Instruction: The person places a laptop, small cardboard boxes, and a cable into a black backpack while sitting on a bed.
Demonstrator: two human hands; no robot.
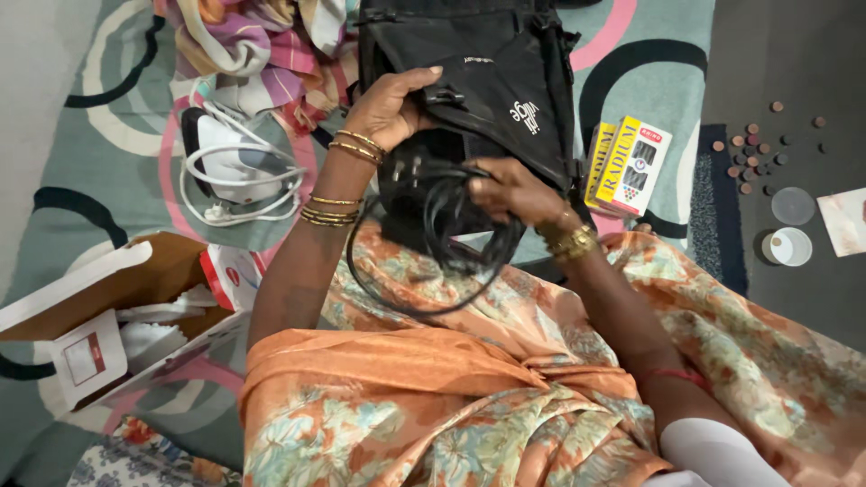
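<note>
A black bag [492,72] lies on my lap and the mat ahead of me. My left hand [390,106], with gold bangles on the wrist, grips the bag's opening edge and holds it apart. My right hand [510,191], wearing a gold watch, is closed on a coiled black cable [433,230] at the bag's mouth. Loops of the cable hang down over my orange floral clothing. What else lies inside the bag is hidden.
A white appliance with a coiled white cord [236,171] lies on the patterned mat at left. An open cardboard box [108,316] sits at lower left. Yellow boxes [627,162] stand right of the bag. Several coins [753,149] and round lids [789,225] lie on the dark floor.
</note>
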